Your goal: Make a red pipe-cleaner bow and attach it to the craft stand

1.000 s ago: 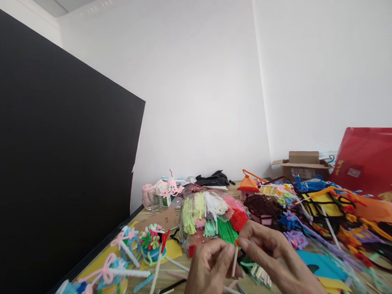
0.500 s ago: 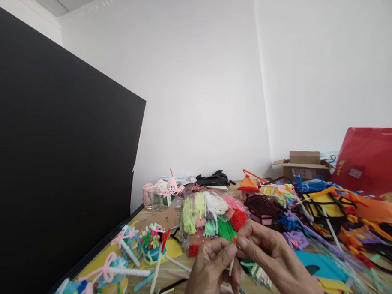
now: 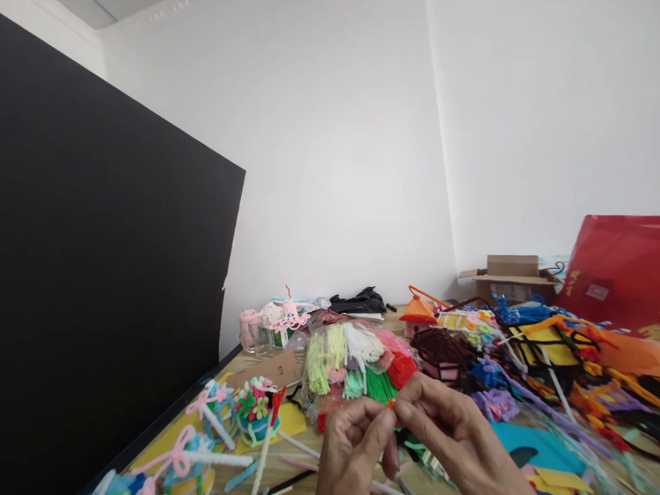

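Observation:
My left hand [image 3: 355, 447] is closed in a pinch, its thumb and forefinger meeting those of my right hand [image 3: 450, 432]. Between the fingertips shows a small orange piece [image 3: 391, 404]; most of it is covered, so its kind is unclear. My right hand is closed on the same piece from the other side. Just behind the hands lie bundles of pipe cleaners in clear bags, among them a green bundle [image 3: 380, 385] and a red bundle [image 3: 402, 369]. Below the fingers, scissors [image 3: 411, 494] lie partly hidden on the table.
Pipe-cleaner flowers in a blue pot [image 3: 258, 411] and pink bows [image 3: 179, 451] stand at left, beside a black panel [image 3: 107, 254]. On the right are a tangled pile of coloured crafts [image 3: 554, 342], a blue sheet [image 3: 539, 446], a cardboard box [image 3: 513, 286] and a red bag [image 3: 626, 272].
Both hands have shifted slightly, and the fingertips have drawn closer together around the orange piece. A pale strip that showed below my left thumb is out of sight now.

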Tool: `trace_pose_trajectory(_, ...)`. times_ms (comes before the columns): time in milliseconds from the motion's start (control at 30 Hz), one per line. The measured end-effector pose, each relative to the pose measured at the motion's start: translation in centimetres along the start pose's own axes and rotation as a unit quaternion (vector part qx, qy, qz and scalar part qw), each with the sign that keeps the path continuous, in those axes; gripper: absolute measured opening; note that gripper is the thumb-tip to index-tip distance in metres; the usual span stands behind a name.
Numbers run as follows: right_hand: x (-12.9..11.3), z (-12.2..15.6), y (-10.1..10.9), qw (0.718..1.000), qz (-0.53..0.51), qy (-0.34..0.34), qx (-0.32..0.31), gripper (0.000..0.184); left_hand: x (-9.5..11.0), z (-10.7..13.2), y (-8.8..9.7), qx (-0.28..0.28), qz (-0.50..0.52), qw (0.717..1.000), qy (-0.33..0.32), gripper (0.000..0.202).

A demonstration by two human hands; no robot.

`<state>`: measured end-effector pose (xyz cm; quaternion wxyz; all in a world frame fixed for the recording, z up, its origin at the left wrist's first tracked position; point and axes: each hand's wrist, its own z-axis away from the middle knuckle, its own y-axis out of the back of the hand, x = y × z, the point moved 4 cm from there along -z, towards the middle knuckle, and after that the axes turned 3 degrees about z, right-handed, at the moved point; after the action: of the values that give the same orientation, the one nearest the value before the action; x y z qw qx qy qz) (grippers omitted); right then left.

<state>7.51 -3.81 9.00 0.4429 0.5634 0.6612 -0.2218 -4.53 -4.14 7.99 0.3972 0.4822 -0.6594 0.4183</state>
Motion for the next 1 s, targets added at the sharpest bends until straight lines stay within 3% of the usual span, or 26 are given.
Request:
trace_pose_trajectory(333,-0.4,0.5,-0.9,0.999,0.032,-0.020,-0.004,0.032,0.8,0.5,0.1,0.072,-0.054,0.993,-0.082,0.036)
trace_pose_trajectory(567,-0.6,0.7,-0.7,0.996,0.086,0.002,0.028,0.030,-0.1,0.5,0.1,0.123,-0.146,0.964,-0.184,0.028)
trace_pose_trajectory(767,-0.4,1.0,-0.6,0.992,0.114,-0.001,0.048,0.026,0.5,1.0,-0.2,0.119,-0.294,0.909,-0.272,0.021)
trace_pose_trajectory(1000,-0.7,1.1,-0.5,0.991,0.120,-0.008,0.055,0.023,1.4,1.3,-0.5,0.116,-0.424,0.810,-0.387,0.019)
